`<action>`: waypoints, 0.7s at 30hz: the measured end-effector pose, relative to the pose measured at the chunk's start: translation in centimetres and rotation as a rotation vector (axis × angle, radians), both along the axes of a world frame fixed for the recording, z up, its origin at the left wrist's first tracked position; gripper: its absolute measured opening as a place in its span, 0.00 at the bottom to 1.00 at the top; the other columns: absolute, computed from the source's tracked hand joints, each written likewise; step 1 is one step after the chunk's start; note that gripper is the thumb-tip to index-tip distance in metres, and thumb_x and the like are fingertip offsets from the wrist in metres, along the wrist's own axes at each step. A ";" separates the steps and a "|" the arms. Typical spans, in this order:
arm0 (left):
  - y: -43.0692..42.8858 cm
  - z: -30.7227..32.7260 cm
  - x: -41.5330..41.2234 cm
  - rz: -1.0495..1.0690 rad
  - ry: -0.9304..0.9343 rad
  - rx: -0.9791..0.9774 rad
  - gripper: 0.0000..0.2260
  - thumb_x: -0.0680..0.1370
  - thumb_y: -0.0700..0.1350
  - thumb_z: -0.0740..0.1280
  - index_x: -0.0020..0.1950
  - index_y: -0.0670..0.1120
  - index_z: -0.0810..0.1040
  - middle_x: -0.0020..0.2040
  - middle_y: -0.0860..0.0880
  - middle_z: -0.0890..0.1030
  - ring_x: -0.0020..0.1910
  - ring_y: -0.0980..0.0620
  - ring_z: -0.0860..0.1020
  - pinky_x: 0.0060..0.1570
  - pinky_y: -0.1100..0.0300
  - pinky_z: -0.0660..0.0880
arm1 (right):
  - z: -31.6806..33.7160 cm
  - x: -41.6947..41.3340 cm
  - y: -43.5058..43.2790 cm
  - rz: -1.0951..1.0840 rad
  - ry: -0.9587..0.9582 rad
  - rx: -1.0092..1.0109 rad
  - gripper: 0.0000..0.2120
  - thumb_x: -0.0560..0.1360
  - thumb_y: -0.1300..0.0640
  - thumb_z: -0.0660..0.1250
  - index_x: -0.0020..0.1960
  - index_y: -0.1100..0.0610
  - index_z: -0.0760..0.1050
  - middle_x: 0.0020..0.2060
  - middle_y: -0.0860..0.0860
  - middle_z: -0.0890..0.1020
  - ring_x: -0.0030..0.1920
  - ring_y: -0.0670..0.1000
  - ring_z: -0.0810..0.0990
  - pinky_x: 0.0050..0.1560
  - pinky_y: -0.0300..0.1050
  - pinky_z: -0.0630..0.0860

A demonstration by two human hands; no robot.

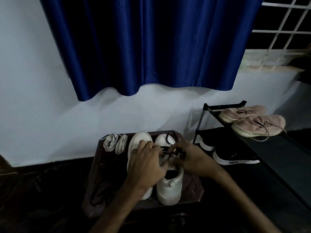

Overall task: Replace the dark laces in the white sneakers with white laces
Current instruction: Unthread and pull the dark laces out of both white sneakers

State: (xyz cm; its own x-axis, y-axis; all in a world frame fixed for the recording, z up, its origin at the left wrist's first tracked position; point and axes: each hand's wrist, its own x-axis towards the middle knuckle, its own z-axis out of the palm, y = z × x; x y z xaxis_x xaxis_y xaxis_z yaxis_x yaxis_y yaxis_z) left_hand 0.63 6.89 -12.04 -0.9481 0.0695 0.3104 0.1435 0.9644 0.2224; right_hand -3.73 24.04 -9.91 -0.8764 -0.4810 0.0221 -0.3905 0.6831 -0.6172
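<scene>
I had both hands close together over the right sneaker (170, 187), which stood beside the left sneaker (138, 140) on the dark bench (104, 165), toes toward the wall. The left hand (148, 162) lay across the left sneaker with its fingers spread, the fingertips reaching onto the right sneaker's lacing. I could not tell whether they pinched anything there. The right hand (193, 158) was curled at the same spot, thumb and fingers pinching the dark lace (170, 137). That lace was still threaded in the right sneaker, and a loose loop of it lay over the toe just beyond the hands.

The white laces (115, 142) sat in two bundles at the far left corner of the bench, beside the left sneaker's toe and clear of both hands. Another dark lace, the loose lace (96, 194), lay on the near left part of the bench. To the right stood a shoe rack (200, 125) carrying pink sneakers (257, 126) above black sneakers (232, 155).
</scene>
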 end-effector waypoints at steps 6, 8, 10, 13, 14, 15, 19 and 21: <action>-0.4 -0.3 0.1 0.017 0.074 0.179 0.11 0.75 0.53 0.62 0.51 0.51 0.82 0.45 0.51 0.85 0.47 0.49 0.82 0.49 0.54 0.73 | -0.9 0.3 -0.7 -0.110 0.186 0.052 0.08 0.73 0.51 0.68 0.51 0.45 0.71 0.42 0.43 0.75 0.39 0.45 0.75 0.42 0.44 0.71; -0.3 -0.1 0.1 0.029 0.084 0.201 0.09 0.77 0.51 0.64 0.50 0.51 0.82 0.44 0.49 0.85 0.46 0.48 0.82 0.47 0.54 0.73 | -0.8 0.9 -1.0 -0.133 0.253 0.094 0.11 0.74 0.50 0.65 0.53 0.43 0.67 0.48 0.45 0.76 0.46 0.53 0.79 0.43 0.52 0.76; -0.2 0.2 0.1 0.034 0.087 0.216 0.08 0.78 0.50 0.64 0.49 0.50 0.82 0.44 0.48 0.85 0.46 0.47 0.81 0.46 0.54 0.72 | -0.9 1.5 -1.5 -0.141 0.294 0.154 0.11 0.75 0.51 0.63 0.56 0.41 0.67 0.52 0.44 0.74 0.52 0.54 0.79 0.43 0.52 0.77; -0.4 0.4 0.2 0.036 0.041 0.259 0.09 0.78 0.50 0.64 0.54 0.50 0.81 0.47 0.50 0.85 0.49 0.49 0.81 0.47 0.56 0.71 | -1.3 2.3 -2.2 -0.162 0.384 0.200 0.12 0.77 0.51 0.60 0.60 0.41 0.69 0.53 0.46 0.71 0.55 0.52 0.75 0.40 0.49 0.77; -0.6 0.3 0.1 0.034 0.013 0.290 0.09 0.78 0.50 0.64 0.56 0.51 0.79 0.49 0.51 0.85 0.51 0.49 0.81 0.49 0.56 0.73 | -1.4 2.6 -2.4 -0.172 0.420 0.207 0.12 0.78 0.50 0.61 0.60 0.42 0.70 0.54 0.46 0.71 0.56 0.51 0.74 0.39 0.49 0.77; -0.9 0.3 0.0 0.030 -0.017 0.319 0.10 0.78 0.50 0.64 0.58 0.52 0.77 0.50 0.52 0.85 0.53 0.50 0.81 0.50 0.55 0.74 | -1.5 2.8 -2.6 -0.180 0.462 0.219 0.11 0.77 0.50 0.62 0.59 0.43 0.71 0.54 0.47 0.71 0.56 0.51 0.73 0.37 0.49 0.77; -1.6 0.6 -0.6 0.012 -0.142 0.311 0.15 0.77 0.52 0.66 0.62 0.54 0.69 0.52 0.53 0.83 0.55 0.48 0.80 0.51 0.51 0.75 | -1.0 2.4 -3.5 -0.158 0.546 0.296 0.11 0.73 0.52 0.67 0.54 0.51 0.73 0.55 0.48 0.73 0.56 0.52 0.72 0.32 0.46 0.72; -1.7 0.7 -0.7 0.006 -0.163 0.327 0.16 0.75 0.52 0.67 0.62 0.54 0.68 0.53 0.54 0.83 0.55 0.50 0.80 0.51 0.52 0.75 | -1.0 2.1 -3.8 -0.163 0.551 0.323 0.11 0.73 0.52 0.67 0.54 0.54 0.74 0.55 0.49 0.74 0.57 0.52 0.72 0.32 0.46 0.72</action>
State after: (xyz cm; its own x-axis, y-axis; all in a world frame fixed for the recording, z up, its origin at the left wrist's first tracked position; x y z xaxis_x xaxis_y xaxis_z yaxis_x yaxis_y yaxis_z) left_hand -0.02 5.19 -11.34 -0.9870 -0.0144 0.1601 0.0751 0.8394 0.5383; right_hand -1.60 20.25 -10.95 -0.8400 -0.4013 0.3653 -0.4670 0.8774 -0.1101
